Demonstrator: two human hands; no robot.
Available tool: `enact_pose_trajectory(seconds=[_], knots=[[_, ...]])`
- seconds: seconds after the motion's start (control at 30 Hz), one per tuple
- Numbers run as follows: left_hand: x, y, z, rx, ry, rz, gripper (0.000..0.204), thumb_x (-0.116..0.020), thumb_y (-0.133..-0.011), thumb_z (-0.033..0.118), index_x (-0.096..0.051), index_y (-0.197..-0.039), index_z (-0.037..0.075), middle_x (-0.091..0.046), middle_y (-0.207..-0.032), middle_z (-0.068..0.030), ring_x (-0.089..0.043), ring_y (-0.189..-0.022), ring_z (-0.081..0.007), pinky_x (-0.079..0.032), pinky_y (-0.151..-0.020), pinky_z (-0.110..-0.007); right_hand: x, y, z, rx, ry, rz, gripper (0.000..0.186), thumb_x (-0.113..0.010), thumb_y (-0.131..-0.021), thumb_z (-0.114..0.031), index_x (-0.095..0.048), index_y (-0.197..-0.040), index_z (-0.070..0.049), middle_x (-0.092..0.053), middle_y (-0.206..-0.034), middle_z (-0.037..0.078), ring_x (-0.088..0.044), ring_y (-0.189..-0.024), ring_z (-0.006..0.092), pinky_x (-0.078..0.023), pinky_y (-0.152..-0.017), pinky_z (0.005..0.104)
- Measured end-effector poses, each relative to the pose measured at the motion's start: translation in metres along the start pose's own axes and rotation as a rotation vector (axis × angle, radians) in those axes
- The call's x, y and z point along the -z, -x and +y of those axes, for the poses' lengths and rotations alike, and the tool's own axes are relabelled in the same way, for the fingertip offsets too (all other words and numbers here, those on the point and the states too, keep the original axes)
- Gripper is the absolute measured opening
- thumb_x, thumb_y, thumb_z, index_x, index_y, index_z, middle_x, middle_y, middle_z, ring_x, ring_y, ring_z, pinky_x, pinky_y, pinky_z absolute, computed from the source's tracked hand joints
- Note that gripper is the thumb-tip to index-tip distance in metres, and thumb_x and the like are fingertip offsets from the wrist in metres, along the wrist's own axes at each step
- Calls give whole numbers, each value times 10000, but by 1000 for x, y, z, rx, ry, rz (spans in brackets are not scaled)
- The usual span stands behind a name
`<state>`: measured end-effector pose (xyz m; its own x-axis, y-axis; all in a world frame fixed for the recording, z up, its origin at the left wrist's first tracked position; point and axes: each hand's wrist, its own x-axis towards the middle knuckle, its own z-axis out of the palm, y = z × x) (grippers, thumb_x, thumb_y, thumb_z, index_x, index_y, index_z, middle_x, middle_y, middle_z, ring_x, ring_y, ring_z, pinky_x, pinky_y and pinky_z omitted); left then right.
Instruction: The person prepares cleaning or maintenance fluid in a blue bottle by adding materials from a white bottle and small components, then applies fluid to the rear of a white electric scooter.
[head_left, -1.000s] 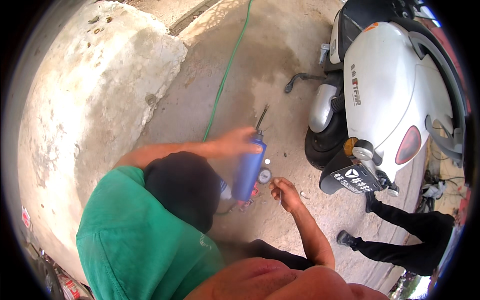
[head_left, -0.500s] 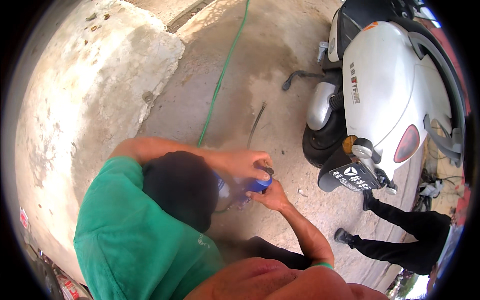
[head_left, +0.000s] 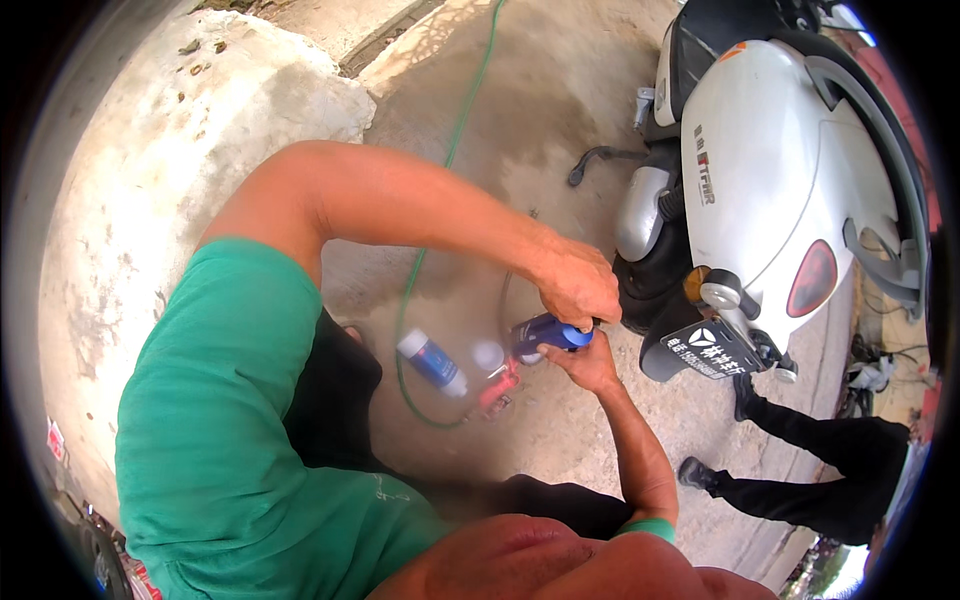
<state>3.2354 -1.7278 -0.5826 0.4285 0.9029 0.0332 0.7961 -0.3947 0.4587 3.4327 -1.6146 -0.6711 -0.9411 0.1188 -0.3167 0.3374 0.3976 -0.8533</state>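
My left hand [head_left: 578, 292] reaches across from the left and is closed on the black top of a blue bottle [head_left: 540, 335], tilted well over in front of me. My right hand [head_left: 585, 362] grips the same bottle from below. Beside it on the ground are a white bottle with a blue label [head_left: 432, 362], a blurred pale round item [head_left: 488, 355] and a red object [head_left: 500, 390] too blurred to name. A thin dark hose [head_left: 508, 280] runs behind the blue bottle.
A white scooter [head_left: 750, 190] fills the right side, its dark rear tyre near my hands. Another person's black-trousered legs [head_left: 800, 495] are at lower right. A green hose [head_left: 455, 135] crosses the concrete. A pale, rough concrete slab [head_left: 130, 220] lies at left.
The blue bottle went from upright to tilted and moved right. My right hand took hold of it. My left arm swung up and right, uncovering more of the things on the ground.
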Motion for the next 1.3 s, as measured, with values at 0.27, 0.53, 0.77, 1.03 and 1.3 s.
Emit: enact_pose_trajectory(seconds=[0.27,0.53,0.77,1.03,1.3], knots=[[-44,4,-49,66,-4,168,202,-626,-812,177,-652,-921,9,-685,-913,-190,-669,-877,-421,-527,-750,-523,2,-52,37,-88,165,133,547,-868,-766,-198,-601,-1208,-17,-732,-1111,104,-702,-1030,201,-545,-894,352],[-68,8,-67,159,-38,183,208,-639,-794,188,-667,-932,35,-693,-882,-191,-683,-858,-408,-541,-746,-523,-20,-84,85,-94,130,272,500,-849,-802,-171,-607,-1202,4,-719,-1084,75,-671,-958,133,-552,-824,313],[-93,14,-83,201,-45,156,204,-639,-811,205,-682,-969,84,-702,-834,-155,-697,-825,-379,-553,-708,-499,-28,-90,67,40,133,255,627,-852,-807,-197,-508,-1280,27,-685,-1120,105,-658,-993,158,-551,-835,316],[-93,10,-83,218,-139,216,239,-657,-814,236,-678,-973,60,-715,-869,-161,-703,-814,-378,-559,-692,-489,-23,-90,55,-26,70,285,626,-859,-786,-231,-546,-1266,20,-660,-1192,160,-636,-1083,199,-520,-921,344],[-67,-3,-91,118,-162,-21,278,-667,-824,300,-694,-910,38,-706,-798,-179,-697,-772,-391,-551,-674,-502,-28,-90,60,9,-212,178,503,-820,-847,-140,-564,-1249,24,-681,-1134,94,-649,-1021,143,-539,-874,309]])
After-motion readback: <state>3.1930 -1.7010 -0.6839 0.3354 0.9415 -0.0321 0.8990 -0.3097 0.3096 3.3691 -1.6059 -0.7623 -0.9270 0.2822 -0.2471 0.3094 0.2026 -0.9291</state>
